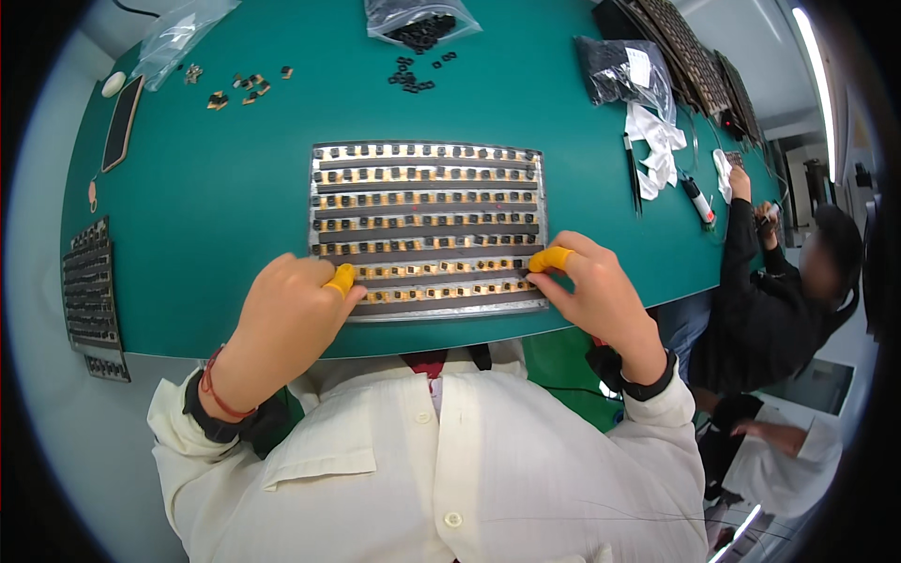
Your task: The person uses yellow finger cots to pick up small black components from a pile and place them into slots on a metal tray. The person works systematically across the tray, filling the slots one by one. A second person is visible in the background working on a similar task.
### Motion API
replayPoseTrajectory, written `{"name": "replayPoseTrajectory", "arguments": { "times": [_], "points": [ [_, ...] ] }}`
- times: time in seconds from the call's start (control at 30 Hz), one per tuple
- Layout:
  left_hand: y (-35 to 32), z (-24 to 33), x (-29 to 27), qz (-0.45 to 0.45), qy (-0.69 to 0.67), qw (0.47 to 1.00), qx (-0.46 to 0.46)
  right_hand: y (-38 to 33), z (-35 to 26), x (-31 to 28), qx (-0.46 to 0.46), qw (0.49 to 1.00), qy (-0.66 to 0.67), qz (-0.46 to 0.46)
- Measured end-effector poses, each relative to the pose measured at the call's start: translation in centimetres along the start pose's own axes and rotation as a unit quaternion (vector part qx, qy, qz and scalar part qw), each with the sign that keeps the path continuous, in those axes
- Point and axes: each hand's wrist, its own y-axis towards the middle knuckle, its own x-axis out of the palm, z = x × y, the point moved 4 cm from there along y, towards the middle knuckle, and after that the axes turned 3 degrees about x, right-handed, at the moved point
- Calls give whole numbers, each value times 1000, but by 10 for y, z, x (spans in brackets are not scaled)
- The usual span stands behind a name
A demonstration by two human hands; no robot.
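Observation:
In front of me lies a metal tray (427, 307) with several rows of small gold-coloured parts. Black square caps (405, 222) sit on the parts of the upper rows, while the two nearest rows look lighter and mostly uncapped. My left hand (291, 314), with a yellow finger cot, is closed in a pinch over the tray's near left corner; what it pinches is hidden. At the right end of the near rows, my right hand (601, 291), also with a yellow finger cot, pinches closed beside a dark speck too small to name.
Loose black caps (410, 77) lie beyond the tray near an open bag (422, 23). Loose gold parts (251, 84) and a phone (123, 124) are at the left. Tweezers (633, 174), a filled bag (627, 73) and stacked trays (671, 42) stand right, near another person (779, 300).

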Motion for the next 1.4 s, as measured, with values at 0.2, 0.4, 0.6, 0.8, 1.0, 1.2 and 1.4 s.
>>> {"name": "replayPoseTrajectory", "arguments": {
  "times": [0.2,0.4,0.6,0.8,1.0,1.2,1.4],
  "points": [
    [2,-1,3,-43,-32,998,-25,14,-12,10,-36,999,-6,-4],
    [9,2,-2,-73,-28,997,-25,15,-10,18,-54,998,-7,20],
    [42,-18,-32,-57,-110,992,17,3,-17,26,2,998,-52,-28],
    [118,-80,-38,77,-133,987,-47,16,-23,22,15,990,-78,-115],
    [178,-97,3,173,-36,984,-35,44,-23,-5,2,975,-2,-221],
    [182,-80,10,162,-105,981,14,100,-15,-40,-23,995,-43,-89],
    [151,-89,-12,141,-163,976,38,149,-4,-45,-40,996,-52,-68]
  ]
}}
